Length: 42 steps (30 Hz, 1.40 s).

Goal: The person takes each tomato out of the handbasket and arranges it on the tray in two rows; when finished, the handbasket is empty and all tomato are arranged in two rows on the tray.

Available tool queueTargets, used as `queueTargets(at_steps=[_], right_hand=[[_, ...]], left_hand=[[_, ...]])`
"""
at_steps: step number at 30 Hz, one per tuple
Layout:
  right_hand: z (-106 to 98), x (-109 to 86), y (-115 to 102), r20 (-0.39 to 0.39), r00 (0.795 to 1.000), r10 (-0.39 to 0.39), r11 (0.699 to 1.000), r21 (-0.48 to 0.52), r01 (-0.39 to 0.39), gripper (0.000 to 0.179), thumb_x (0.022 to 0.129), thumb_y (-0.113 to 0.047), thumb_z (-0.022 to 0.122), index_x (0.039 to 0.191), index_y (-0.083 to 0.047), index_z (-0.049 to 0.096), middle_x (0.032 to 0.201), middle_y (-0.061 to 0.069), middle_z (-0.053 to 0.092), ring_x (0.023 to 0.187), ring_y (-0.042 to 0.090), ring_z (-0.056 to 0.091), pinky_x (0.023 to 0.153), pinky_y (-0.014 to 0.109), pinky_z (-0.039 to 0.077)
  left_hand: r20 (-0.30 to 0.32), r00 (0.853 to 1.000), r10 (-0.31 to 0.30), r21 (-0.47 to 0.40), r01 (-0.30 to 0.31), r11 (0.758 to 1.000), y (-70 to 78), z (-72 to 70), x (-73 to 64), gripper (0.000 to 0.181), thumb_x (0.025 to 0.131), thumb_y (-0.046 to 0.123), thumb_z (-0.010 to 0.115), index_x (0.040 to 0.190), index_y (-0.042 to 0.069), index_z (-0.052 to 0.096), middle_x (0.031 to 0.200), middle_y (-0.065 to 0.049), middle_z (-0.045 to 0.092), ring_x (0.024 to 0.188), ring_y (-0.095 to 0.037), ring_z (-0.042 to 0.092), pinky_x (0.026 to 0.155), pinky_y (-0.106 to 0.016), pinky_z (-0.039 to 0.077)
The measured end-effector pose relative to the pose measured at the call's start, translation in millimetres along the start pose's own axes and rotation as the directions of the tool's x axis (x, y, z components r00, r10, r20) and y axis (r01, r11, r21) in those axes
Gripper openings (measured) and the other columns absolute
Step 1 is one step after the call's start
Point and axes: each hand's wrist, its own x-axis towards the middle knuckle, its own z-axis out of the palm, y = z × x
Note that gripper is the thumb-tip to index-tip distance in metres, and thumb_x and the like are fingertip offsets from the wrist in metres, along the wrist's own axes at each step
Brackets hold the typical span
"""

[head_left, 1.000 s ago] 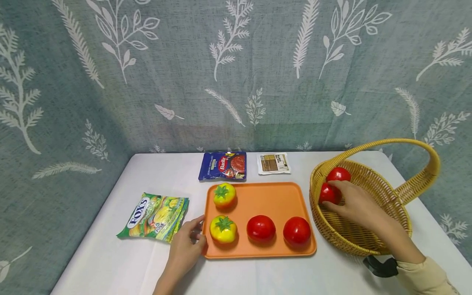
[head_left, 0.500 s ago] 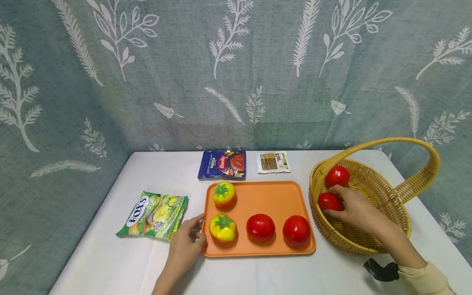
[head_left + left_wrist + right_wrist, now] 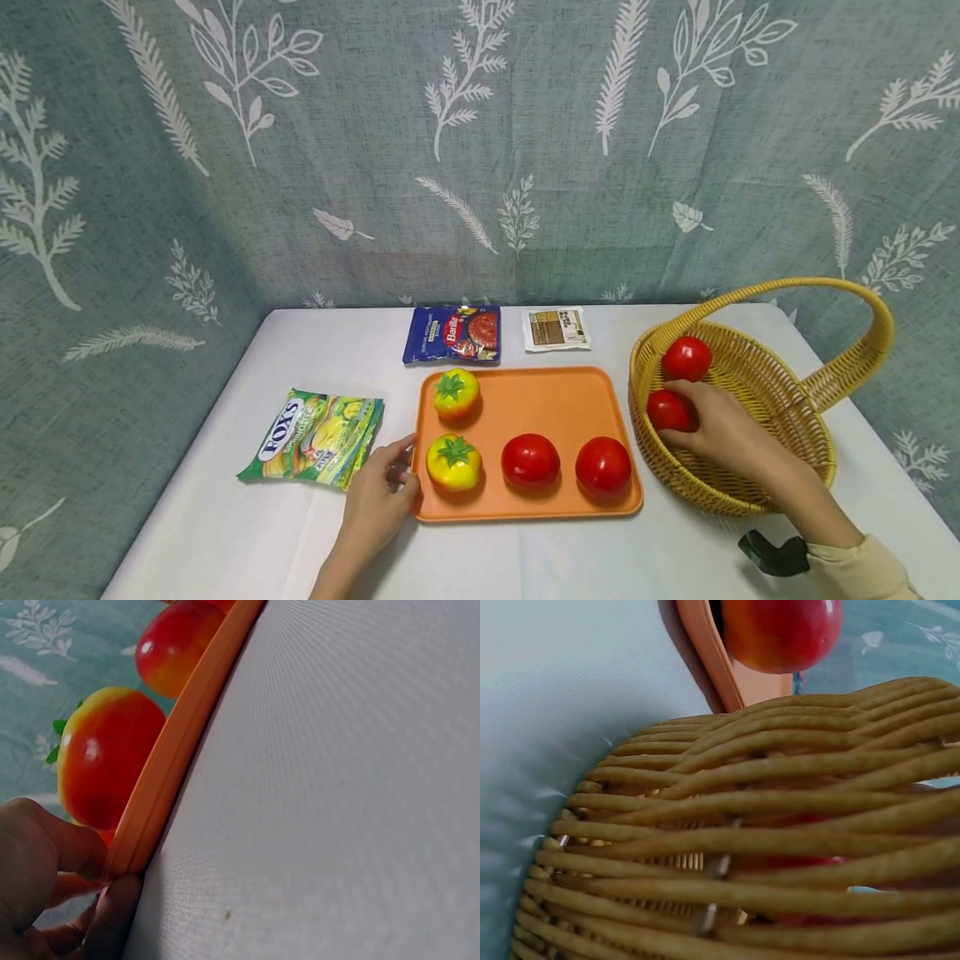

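In the head view my right hand (image 3: pixel 716 425) reaches into the wicker basket (image 3: pixel 693 483) and grips a red toy tomato (image 3: pixel 666 410) near its left wall. Another red tomato (image 3: pixel 686 358) lies just behind. Basket weave (image 3: pixel 780 802) fills most of the right wrist view and mostly hides that hand. My left hand (image 3: pixel 377 492) pinches the left edge of an orange tray (image 3: pixel 543 400), its thumb and finger (image 3: pixel 75 847) at the rim in the left wrist view. Two yellow-red tomatoes with green leaves (image 3: pixel 453 471) and two red ones (image 3: pixel 530 462) sit on the tray.
Left of the tray lies a green FOX'S candy bag (image 3: pixel 315 437). Behind it are a blue Barilla pouch (image 3: pixel 453 335) and a small white-brown packet (image 3: pixel 557 330). The basket's tall handle (image 3: pixel 862 367) arches over its right side. A patterned cloth (image 3: pixel 375 208) stands behind the table.
My right hand has shifted slightly down and toward me in the basket with the tomato, which now sits further apart from the one behind. The left hand and tray stay put.
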Motion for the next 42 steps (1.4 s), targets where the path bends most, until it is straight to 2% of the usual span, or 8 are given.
queueTargets(at_steps=[9,20,27,42], right_hand=[[-1.8,-3.9,3.0,-0.021,1.000,-0.014,1.000,0.027,0.015,0.064,0.081,-0.023,0.082,0.132,0.005,0.057,0.118,0.028,0.063,0.099,0.041,0.063,0.078,0.056,0.055],[-13.4,-13.2,-3.0,-0.096,0.995,0.006,1.000,0.017,-0.004,0.067,0.081,-0.027,0.083,0.133,0.005,0.056,0.123,0.032,0.059,0.106,0.048,0.060,0.080,0.061,0.052],[-22.6,-21.7,-12.1,-0.197,0.980,-0.037,0.999,-0.044,0.029,0.066,0.080,-0.030,0.083,0.131,0.004,0.058,0.121,0.030,0.060,0.107,0.048,0.059,0.078,0.062,0.052],[-32.5,-36.6,-29.6,-0.293,0.951,-0.095,0.994,-0.078,0.075,0.065,0.077,-0.028,0.086,0.130,-0.001,0.060,0.117,0.021,0.064,0.101,0.040,0.062,0.074,0.059,0.054]], left_hand=[[0.003,1.000,0.001,-0.009,0.000,1.000,-0.2,0.0,-0.3,0.055,0.079,-0.001,0.067,0.134,0.009,0.064,0.102,-0.003,0.063,0.079,-0.013,0.057,0.072,-0.026,0.050],[-0.008,1.000,0.009,-0.013,-0.009,1.000,-1.1,-2.1,0.2,0.056,0.078,-0.001,0.066,0.134,0.009,0.064,0.102,-0.003,0.064,0.080,-0.013,0.059,0.072,-0.027,0.050],[0.005,1.000,-0.012,-0.012,0.012,1.000,-0.5,-1.1,0.0,0.056,0.080,-0.001,0.066,0.134,0.009,0.063,0.103,-0.003,0.063,0.081,-0.013,0.059,0.073,-0.027,0.051],[0.001,1.000,0.001,-0.031,-0.001,1.000,-1.6,-1.5,-1.0,0.055,0.080,-0.002,0.066,0.134,0.008,0.063,0.102,-0.004,0.063,0.080,-0.012,0.058,0.072,-0.026,0.051]])
